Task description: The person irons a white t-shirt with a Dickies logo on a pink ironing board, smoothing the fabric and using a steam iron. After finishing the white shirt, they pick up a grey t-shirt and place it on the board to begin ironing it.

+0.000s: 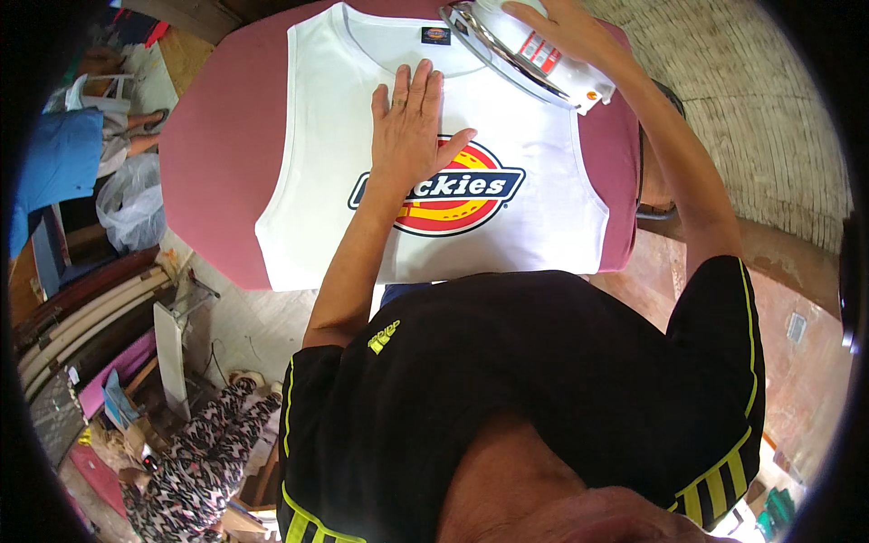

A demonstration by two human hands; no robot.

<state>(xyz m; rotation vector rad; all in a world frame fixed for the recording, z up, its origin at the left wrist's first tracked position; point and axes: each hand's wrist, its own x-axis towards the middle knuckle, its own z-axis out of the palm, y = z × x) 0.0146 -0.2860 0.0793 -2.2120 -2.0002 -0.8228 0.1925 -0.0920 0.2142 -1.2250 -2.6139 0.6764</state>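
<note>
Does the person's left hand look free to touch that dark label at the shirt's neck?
Probably yes: the left hand is palm down on the white shirt, holding nothing, and the label looks uncovered, though the iron sits close on its right.

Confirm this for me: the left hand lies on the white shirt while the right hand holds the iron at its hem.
Wrong about the hem: the head view shows the iron at the shirt's top end. The left hand does lie on the white shirt, and the right hand holds the iron.
</note>
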